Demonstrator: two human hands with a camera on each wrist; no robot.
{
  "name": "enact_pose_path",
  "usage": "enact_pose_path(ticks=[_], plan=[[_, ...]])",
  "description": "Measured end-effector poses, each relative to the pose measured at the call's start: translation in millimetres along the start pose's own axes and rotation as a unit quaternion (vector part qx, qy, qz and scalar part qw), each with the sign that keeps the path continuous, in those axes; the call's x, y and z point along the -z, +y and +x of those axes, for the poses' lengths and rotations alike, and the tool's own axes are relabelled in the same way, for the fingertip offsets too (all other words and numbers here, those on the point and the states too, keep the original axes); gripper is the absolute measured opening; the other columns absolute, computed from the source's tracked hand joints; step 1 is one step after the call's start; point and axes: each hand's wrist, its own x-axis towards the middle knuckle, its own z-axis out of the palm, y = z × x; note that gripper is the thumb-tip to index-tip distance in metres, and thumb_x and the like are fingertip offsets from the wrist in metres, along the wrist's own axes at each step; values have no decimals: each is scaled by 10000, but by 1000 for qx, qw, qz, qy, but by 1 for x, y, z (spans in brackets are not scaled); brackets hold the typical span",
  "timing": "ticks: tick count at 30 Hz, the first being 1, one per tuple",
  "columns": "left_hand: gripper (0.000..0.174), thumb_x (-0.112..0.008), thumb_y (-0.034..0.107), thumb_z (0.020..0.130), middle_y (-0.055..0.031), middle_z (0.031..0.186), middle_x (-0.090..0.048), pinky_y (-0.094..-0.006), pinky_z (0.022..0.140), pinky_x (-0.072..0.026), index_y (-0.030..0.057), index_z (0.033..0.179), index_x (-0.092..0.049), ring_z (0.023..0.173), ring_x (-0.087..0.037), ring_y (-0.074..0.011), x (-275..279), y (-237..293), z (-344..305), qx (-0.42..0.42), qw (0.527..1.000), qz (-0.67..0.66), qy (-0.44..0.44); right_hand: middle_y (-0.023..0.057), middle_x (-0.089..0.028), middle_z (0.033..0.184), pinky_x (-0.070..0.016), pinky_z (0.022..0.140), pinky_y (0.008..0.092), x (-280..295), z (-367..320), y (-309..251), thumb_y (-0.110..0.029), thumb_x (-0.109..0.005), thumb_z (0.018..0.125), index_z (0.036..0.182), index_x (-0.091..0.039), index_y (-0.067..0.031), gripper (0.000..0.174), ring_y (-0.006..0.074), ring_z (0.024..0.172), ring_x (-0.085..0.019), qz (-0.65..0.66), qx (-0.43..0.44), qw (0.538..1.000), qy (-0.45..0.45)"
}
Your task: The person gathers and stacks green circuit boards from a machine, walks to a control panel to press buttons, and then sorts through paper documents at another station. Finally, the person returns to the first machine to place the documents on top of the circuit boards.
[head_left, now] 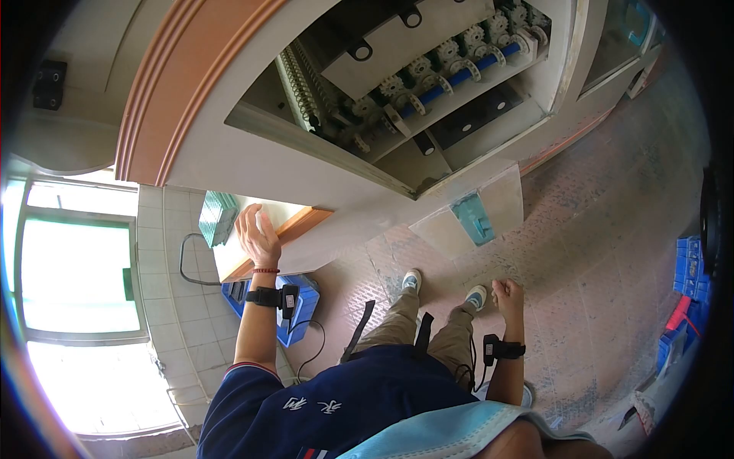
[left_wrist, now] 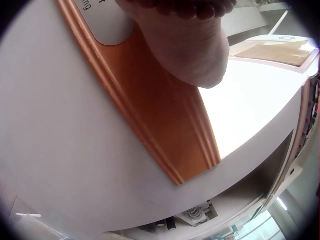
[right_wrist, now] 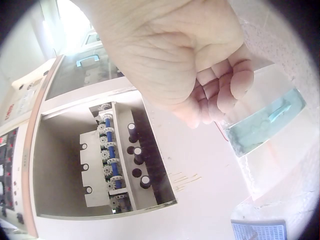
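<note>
My left hand (head_left: 260, 236) is over the white ledge with wooden edging (head_left: 294, 226) at the end of the machine, fingers loosely bent. Right beside its fingertips stands a stack of pale green panels (head_left: 219, 217). In the left wrist view only the heel of that hand (left_wrist: 192, 55) and a red bead bracelet show; its fingers are out of frame. My right hand (head_left: 508, 298) hangs over the floor, fingers loosely curled and holding nothing. The right wrist view shows its palm (right_wrist: 175, 55) in front of the machine, near a clear cover with a teal handle (right_wrist: 267, 122).
The machine's opening shows a row of white gear wheels (head_left: 420, 67) on a blue shaft. Against its lower side is the clear cover (head_left: 501, 200). Blue bins (head_left: 300, 314) stand below the ledge, with more blue crates (head_left: 692, 268) at far right. A window (head_left: 76, 275) is at left.
</note>
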Motion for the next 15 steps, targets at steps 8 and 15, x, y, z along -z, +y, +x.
enact_pose_path(ticks=[8, 15], plan=[[213, -475, 173, 846, -139, 983, -583, -407, 867, -390, 17, 959, -568, 958, -507, -318, 0, -2, -1, -3, 1000, -1, -3, 23, -523, 556, -353, 411, 234, 1, 3, -1, -138, -599, 831, 727, -569, 19, 190, 71, 453, -462, -5, 0, 1000, 2], [184, -528, 114, 805, -148, 1002, -574, -408, 875, -386, 21, 960, -563, 966, -508, -327, 3, -3, 2, 2, 1000, -29, 4, 25, -547, 580, -372, 429, 229, -1, -2, -26, -156, -596, 835, 750, -568, 9, 188, 79, 465, -480, -34, 21, 999, -24]])
